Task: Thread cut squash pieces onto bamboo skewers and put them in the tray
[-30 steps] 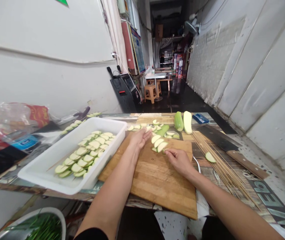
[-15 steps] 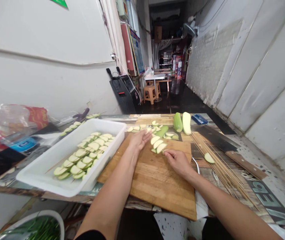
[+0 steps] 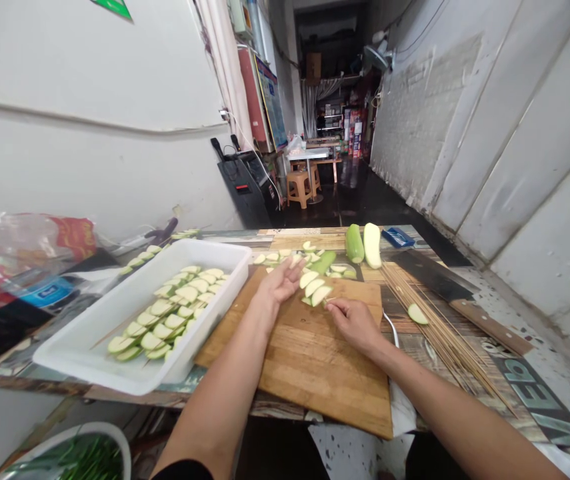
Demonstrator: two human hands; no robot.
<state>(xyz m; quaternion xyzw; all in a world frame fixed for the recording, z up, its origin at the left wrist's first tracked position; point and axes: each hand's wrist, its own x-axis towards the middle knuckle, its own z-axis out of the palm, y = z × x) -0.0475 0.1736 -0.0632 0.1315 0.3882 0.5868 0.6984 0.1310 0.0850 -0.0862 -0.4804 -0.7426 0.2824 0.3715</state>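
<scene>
My right hand point(image 3: 349, 317) is closed, thumb and fingers pinched on the end of a thin skewer with several half-round zucchini slices point(image 3: 313, 287) threaded on it. The skewered slices are tilted above the far part of a wooden cutting board point(image 3: 325, 373). To the left of them, my left hand point(image 3: 281, 281) is held palm up with its fingers stretched out and apart. Beyond its fingertips lie loose zucchini slices point(image 3: 275, 256) and a green zucchini piece point(image 3: 323, 263); the hand partly hides some slices.
A white plastic tray point(image 3: 89, 373) with skewered slices stands left of the board. To the right are bamboo skewers point(image 3: 439, 340), a single slice point(image 3: 417, 314) and a cleaver point(image 3: 435, 277). Two zucchini halves point(image 3: 355, 245) and a blue box point(image 3: 398, 237) lie at the back.
My left hand's fingers have opened slightly, the palm turned up more. My right hand and the skewered slices have barely moved.
</scene>
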